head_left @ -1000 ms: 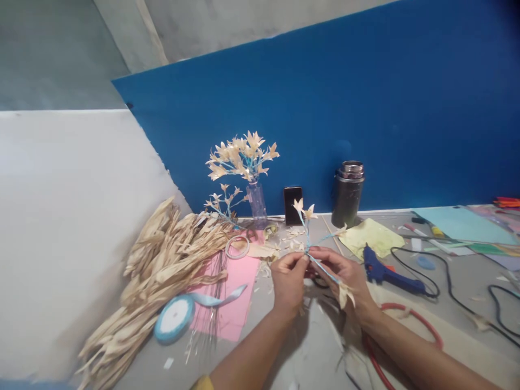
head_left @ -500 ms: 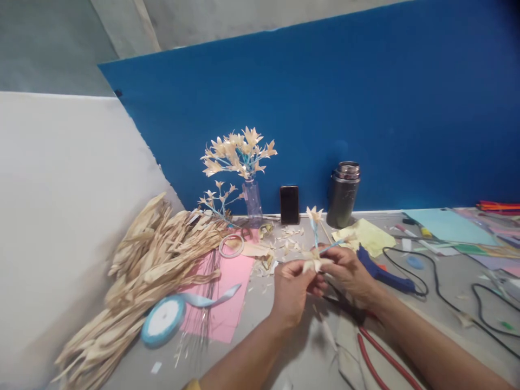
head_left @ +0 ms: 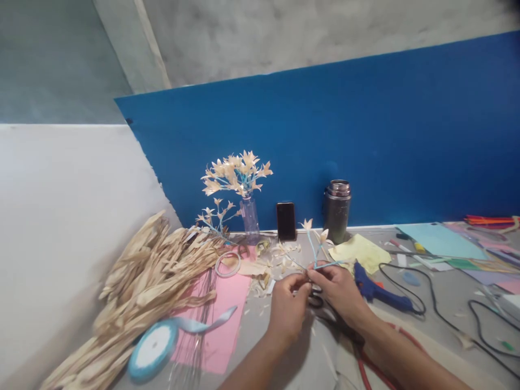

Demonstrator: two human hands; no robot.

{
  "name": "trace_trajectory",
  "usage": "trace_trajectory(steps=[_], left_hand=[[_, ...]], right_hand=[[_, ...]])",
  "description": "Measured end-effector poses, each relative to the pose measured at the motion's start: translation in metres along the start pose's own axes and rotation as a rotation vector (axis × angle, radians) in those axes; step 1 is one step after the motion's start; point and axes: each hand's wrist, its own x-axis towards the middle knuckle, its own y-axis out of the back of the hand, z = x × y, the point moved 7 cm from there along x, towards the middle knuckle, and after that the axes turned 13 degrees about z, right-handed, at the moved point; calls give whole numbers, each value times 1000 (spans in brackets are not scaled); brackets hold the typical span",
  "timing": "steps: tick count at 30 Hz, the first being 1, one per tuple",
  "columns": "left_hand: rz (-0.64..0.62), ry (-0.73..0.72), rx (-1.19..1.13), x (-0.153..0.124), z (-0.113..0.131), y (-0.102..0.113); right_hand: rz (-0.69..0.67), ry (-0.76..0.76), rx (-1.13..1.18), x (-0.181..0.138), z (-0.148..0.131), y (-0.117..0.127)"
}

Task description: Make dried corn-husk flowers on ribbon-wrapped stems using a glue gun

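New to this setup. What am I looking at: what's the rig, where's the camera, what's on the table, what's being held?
There's no machine: these are a person's bare hands, seen by one camera worn on their head, looking forward and down. The right hand pinches a spray of pale flowers on light-blue stems. The left hand has its fingertips at the stems' lower ends; its exact grip is hidden.

On the grey table, toward the left, are dried husks, a blue ribbon roll and a pink sheet. Toward the back stand a bottle of flowers, a phone and a flask. A blue glue gun lies right of the hands.
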Motion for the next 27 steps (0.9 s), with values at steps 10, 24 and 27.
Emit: trace_trajectory(steps=[10,24,27], left_hand=[[46,24,-131,6,19,11],[83,364,-424,1,-8,2],[60,355,-464,1,-6,0]], right_hand=[[-194,-7,92,-4,0,-7],[-237,-16,56,-4,5,-9],[-277,-76,108,-2,8,-10]])
